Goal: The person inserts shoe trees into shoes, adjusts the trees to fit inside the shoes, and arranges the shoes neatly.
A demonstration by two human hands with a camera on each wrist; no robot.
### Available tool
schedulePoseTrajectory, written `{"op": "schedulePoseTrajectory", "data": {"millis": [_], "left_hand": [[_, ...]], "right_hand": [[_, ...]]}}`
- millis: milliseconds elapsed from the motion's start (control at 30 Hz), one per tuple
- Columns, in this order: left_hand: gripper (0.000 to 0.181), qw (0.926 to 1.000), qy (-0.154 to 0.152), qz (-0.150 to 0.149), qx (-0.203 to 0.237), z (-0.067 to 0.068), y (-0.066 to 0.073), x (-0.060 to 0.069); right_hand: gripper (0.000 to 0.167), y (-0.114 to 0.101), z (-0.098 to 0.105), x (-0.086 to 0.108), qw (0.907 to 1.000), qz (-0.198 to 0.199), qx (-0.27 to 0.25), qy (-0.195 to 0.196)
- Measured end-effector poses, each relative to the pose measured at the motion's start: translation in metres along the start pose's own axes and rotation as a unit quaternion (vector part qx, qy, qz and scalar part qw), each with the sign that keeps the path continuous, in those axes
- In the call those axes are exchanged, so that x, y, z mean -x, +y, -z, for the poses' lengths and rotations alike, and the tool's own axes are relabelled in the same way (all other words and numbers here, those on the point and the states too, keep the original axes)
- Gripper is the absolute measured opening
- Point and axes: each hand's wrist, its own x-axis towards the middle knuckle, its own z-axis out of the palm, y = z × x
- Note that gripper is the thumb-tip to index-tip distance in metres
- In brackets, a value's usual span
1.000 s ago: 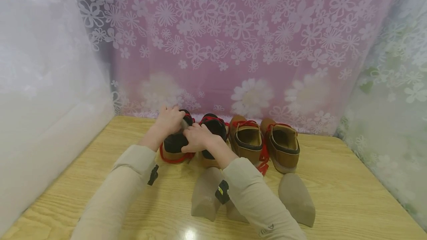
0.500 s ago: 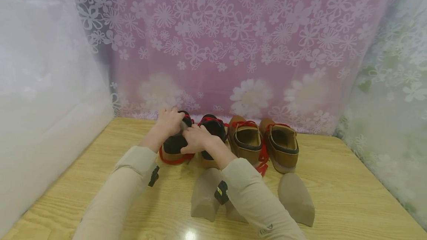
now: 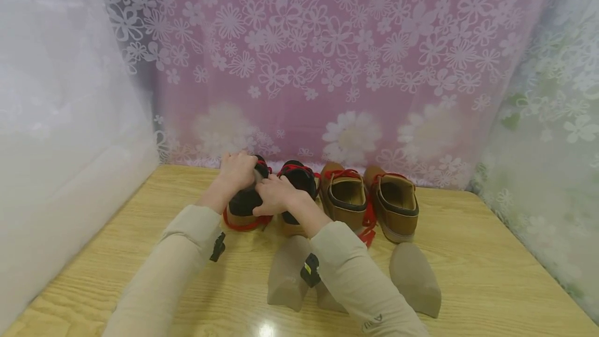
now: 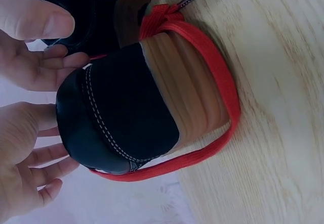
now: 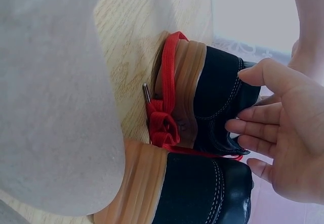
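At the row's left end stands a black-and-tan shoe [image 3: 244, 203], its heel towards the person, a red lace looped round the heel. A grey shape [image 3: 258, 175] shows between the hands at its opening. The left hand [image 3: 237, 171] lies over the shoe's left side; in the left wrist view its loosely bent fingers [image 4: 48, 155] touch the collar. From the right reaches the right hand [image 3: 277, 194], with its thumb [image 5: 255, 75] at the heel collar and its fingers spread along the side in the right wrist view. The hands hide most of the opening.
A second black shoe [image 3: 299, 178] and two brown shoes [image 3: 345, 199] with red laces stand to the right. Nearer the person lie several grey pieces [image 3: 414, 277], one partly under the right sleeve. A pink floral curtain [image 3: 327, 66] hangs behind the wooden table [image 3: 486, 264].
Both hands have stayed at the leftmost shoe with hardly any movement. The view has shifted very slightly; the other shoes and grey pieces have not moved.
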Motion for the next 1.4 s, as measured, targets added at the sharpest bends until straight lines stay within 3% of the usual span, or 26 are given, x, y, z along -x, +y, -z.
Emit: {"op": "schedulePoseTrajectory", "data": {"millis": [567,800,1400], "left_hand": [[0.022,0.9998,0.002,0.016,0.010,-0.0026,0.0015,-0.0028],[0.031,0.9996,-0.010,0.022,-0.012,-0.0041,0.0025,-0.0037],[0.027,0.9994,-0.001,0.020,-0.030,-0.0095,0.0046,-0.0086]], "right_hand": [[0.052,0.0014,-0.0017,-0.0026,0.9999,-0.001,-0.007,-0.010],[0.053,-0.0009,-0.0010,-0.0025,0.9999,-0.002,-0.005,-0.010],[0.058,-0.0009,-0.0021,-0.0026,0.9999,0.000,-0.005,-0.014]]}}
